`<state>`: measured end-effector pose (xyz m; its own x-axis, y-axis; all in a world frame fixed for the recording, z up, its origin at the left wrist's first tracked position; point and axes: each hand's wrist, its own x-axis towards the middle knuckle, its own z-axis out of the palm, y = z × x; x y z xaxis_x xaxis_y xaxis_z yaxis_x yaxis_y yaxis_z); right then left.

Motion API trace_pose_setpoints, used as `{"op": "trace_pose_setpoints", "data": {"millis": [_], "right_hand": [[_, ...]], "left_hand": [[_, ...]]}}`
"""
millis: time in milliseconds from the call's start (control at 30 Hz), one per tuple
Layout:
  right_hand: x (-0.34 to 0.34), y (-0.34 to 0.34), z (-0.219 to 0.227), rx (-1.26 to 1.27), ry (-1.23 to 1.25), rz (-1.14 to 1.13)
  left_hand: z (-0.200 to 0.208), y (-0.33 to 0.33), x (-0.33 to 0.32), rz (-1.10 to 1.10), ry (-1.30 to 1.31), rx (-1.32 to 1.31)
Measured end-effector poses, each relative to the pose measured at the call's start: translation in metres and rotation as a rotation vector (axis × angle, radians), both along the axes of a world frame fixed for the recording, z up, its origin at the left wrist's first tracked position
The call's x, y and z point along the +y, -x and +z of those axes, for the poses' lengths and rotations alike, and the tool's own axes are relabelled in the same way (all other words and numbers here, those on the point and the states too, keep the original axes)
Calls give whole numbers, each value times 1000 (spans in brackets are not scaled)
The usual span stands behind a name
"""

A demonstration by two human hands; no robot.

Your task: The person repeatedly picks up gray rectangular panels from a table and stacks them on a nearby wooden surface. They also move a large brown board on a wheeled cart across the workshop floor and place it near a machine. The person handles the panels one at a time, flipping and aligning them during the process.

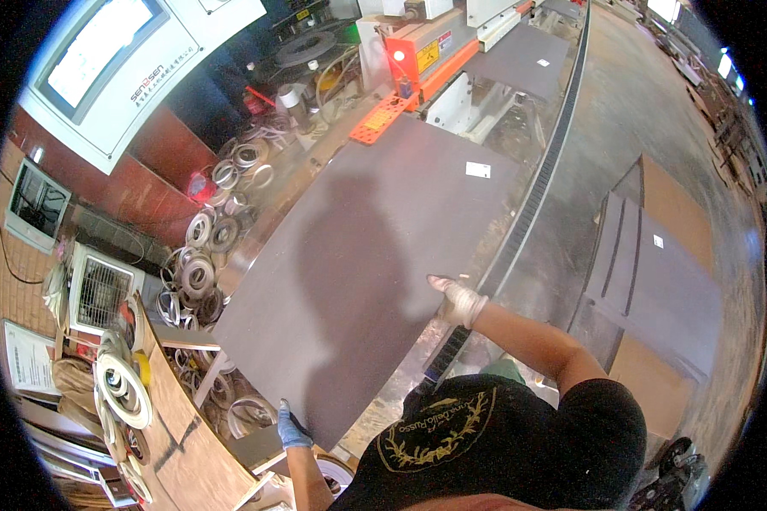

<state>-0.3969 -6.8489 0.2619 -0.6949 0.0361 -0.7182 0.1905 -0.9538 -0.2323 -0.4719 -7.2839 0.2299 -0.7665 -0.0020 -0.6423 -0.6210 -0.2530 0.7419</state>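
Note:
A large flat grey-brown panel (426, 226) lies in front of me, with a small white label (478, 170) near its far right corner. My left hand (293, 428), in a blue glove, grips the panel's near left edge, its thumb on top and most fingers hidden. On the right edge, my right hand (458, 302) in a pale glove holds the board with the thumb over the top; its other fingers are out of sight beneath. The panel's far end reaches an orange-and-white machine (430, 55) with an orange perforated plate (378, 119) over the corner.
Along the panel's right runs a black conveyor track (533, 200). Beyond the machine lies another grey-brown panel (524, 60). A stack of boards (656, 272) stands at right. Rolls of edge banding (198, 274) crowd the left, near a plywood sheet (200, 464) and a control screen (102, 51).

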Motion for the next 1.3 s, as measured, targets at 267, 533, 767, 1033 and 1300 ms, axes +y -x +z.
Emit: {"op": "trace_pose_setpoints", "data": {"millis": [267,533,767,1033,1300], "right_hand": [[2,1,15,-50,-87,6],[8,2,-13,-19,13,-41],[15,7,-44,-43,-8,-29],[24,14,-66,-19,-17,-10],[25,7,-20,-26,-5,-18]], "left_hand": [[2,2,1,-71,-43,-3],[-3,6,6,-48,24,-61],[1,3,2,-93,-47,-42],[-6,5,-2,-83,-82,-41],[1,7,10,-67,-69,-120]]}}
